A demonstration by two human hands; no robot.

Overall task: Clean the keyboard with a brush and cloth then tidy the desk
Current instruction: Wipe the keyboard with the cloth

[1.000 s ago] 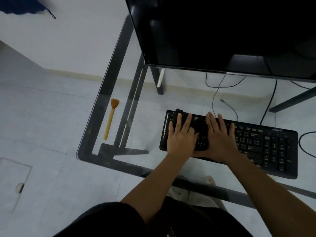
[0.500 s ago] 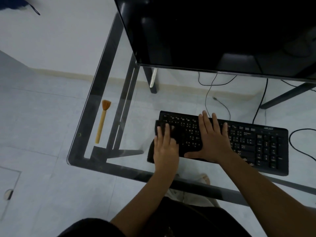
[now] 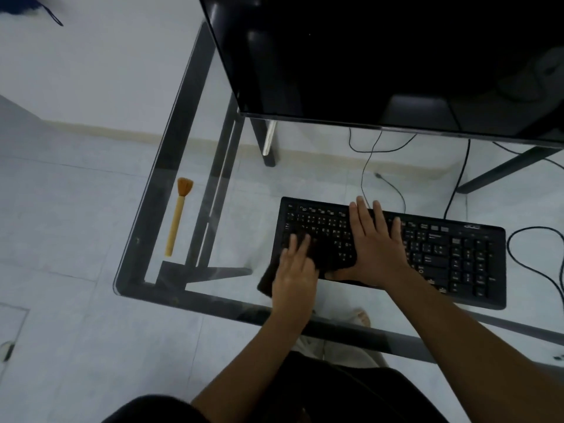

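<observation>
A black keyboard (image 3: 451,254) lies on the glass desk (image 3: 171,166) in front of me. A dark cloth (image 3: 328,254) is spread over its left keys and hangs past its near left corner. My left hand (image 3: 294,273) presses flat on the cloth at the keyboard's left end. My right hand (image 3: 377,242) rests flat with fingers spread on the keyboard's middle, its thumb at the cloth's edge. A wooden brush (image 3: 178,216) with orange bristles lies on the glass at the far left, well away from both hands.
A large black monitor (image 3: 381,56) fills the top right, overhanging the desk behind the keyboard. Black cables (image 3: 537,264) trail at the keyboard's right and behind it. The desk's near edge and left corner (image 3: 122,285) are close. My feet show through the glass.
My left hand has dragged the cloth from the keyboard's upper left down toward its near left corner. My right hand has stayed on the middle keys.
</observation>
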